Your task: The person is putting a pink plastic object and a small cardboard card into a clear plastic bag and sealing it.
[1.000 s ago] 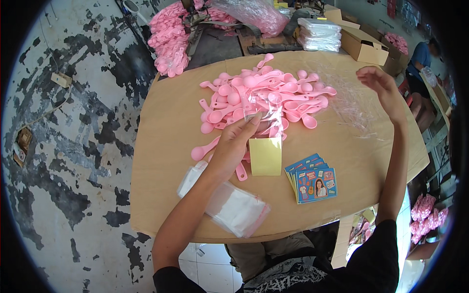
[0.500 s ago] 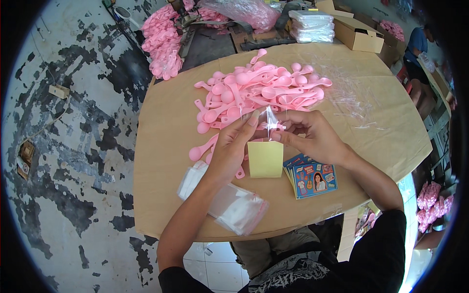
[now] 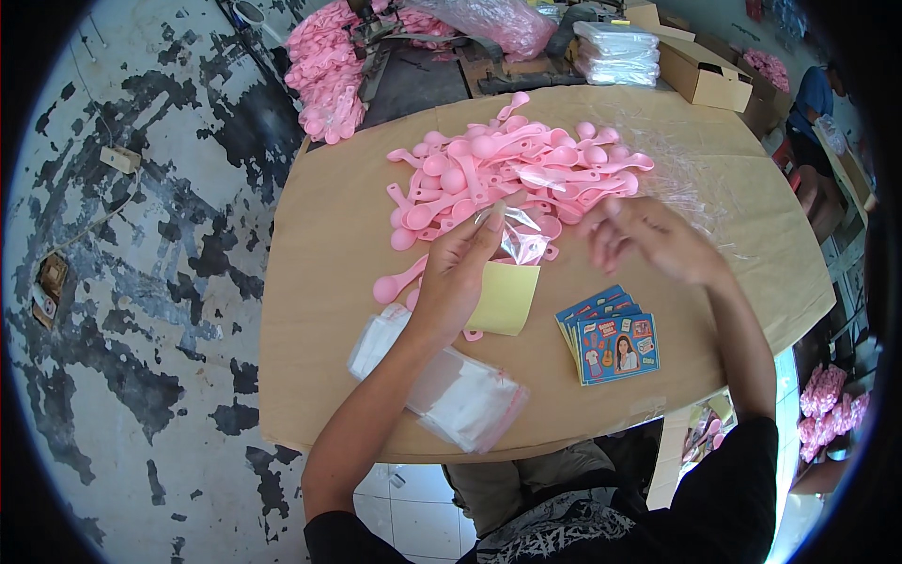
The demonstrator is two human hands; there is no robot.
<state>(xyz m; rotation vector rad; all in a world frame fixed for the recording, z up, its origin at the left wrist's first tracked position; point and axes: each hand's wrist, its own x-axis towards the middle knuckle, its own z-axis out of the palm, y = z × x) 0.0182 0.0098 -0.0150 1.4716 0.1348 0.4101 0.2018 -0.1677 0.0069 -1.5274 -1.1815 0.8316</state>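
My left hand (image 3: 456, 273) pinches a small clear plastic bag (image 3: 523, 235) between thumb and fingers, over the table's middle. Below the shiny film hangs a plain yellow card (image 3: 505, 299), tilted and partly covered by that hand; whether a spoon is inside, I cannot tell. My right hand (image 3: 648, 235) is off the bag, to its right, its fingers blurred by motion. Beyond both hands lies a heap of pink plastic scoops (image 3: 507, 160). A stack of clear bags (image 3: 460, 399) is under my left forearm. Fanned blue printed cards (image 3: 615, 343) lie below my right hand.
Thin clear plastic strips (image 3: 691, 193) are scattered right of the heap on the brown paper-covered table (image 3: 319, 310). Behind stand packed pink bundles (image 3: 324, 70), a stack of clear packages (image 3: 615, 56) and a cardboard box (image 3: 705, 75). Another person (image 3: 813, 103) is at the far right.
My right hand has let go of the bag and moved right, away from it. The bag and yellow card have tilted in my left hand. The whole view has shifted slightly.
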